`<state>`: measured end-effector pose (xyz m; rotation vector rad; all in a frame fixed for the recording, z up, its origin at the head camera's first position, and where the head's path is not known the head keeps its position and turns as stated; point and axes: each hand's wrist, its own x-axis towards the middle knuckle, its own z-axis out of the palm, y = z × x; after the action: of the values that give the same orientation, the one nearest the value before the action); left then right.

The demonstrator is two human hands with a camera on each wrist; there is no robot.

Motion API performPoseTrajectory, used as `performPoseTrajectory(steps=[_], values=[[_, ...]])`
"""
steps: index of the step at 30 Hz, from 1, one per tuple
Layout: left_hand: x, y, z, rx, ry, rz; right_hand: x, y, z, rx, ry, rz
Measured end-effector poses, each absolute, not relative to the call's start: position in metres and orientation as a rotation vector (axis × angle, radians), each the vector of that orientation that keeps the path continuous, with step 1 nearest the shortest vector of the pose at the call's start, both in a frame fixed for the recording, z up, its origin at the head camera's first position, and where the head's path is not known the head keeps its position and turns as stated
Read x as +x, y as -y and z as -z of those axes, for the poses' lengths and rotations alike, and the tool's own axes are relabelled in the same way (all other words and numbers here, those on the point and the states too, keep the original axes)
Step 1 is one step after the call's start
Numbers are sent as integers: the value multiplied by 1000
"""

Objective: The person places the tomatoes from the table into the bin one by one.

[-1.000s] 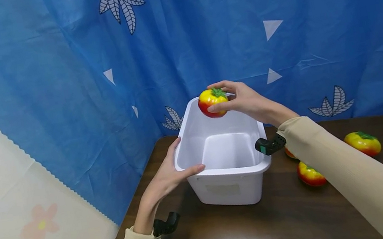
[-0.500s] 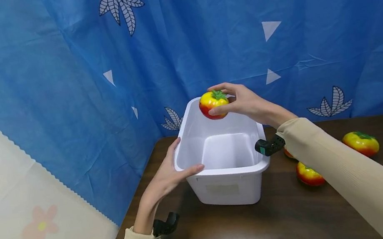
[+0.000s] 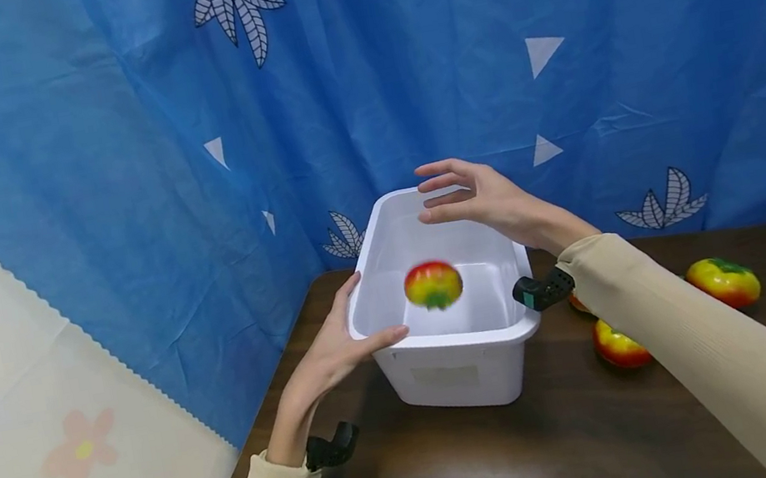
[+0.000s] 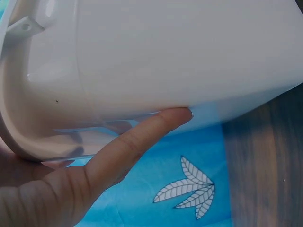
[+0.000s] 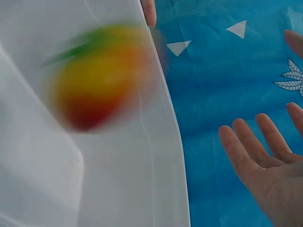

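One blurred red-yellow fruit point(image 3: 432, 283) is inside the white tub point(image 3: 498, 363); right hand point(image 3: 478, 193) above the tub, fingers spread; left hand point(image 3: 332, 356) grips the tub's rim; the tub's front label point(image 3: 444, 377) is unreadable

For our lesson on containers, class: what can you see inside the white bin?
One red-and-yellow fruit, blurred, shows within the white bin, against its pale floor. The fruit covers the patch behind it, and the front rim hides the near inner wall.
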<state>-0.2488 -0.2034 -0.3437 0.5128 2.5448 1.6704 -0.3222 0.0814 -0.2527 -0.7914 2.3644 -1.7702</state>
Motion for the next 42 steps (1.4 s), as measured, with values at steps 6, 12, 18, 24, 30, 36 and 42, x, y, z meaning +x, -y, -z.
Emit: performPoseTrajectory(steps=[6,12,18,24,30,36,42], values=[[-248,204,342,516,-2565,-1648,-319,-88,251,-826,-2340,1770],[-247,203,341,520,-2557,-1651,-315,-97,253,-837,-2334,1746],[-246,205,341,510,-2560,-1659,-309,-110,258,-836,-2321,1745],[-245,207,340,519,-2565,-1656,-299,-134,263,-833,-2313,1773],[-244,206,342,501,-2575,-1667,-287,-170,280,-748,-2336,1786],[-246,201,344,500,-2530,-1676,-272,-222,316,-591,-2399,1775],[-245,202,342,481,-2530,-1680,-263,-262,357,-511,-2421,1757]])
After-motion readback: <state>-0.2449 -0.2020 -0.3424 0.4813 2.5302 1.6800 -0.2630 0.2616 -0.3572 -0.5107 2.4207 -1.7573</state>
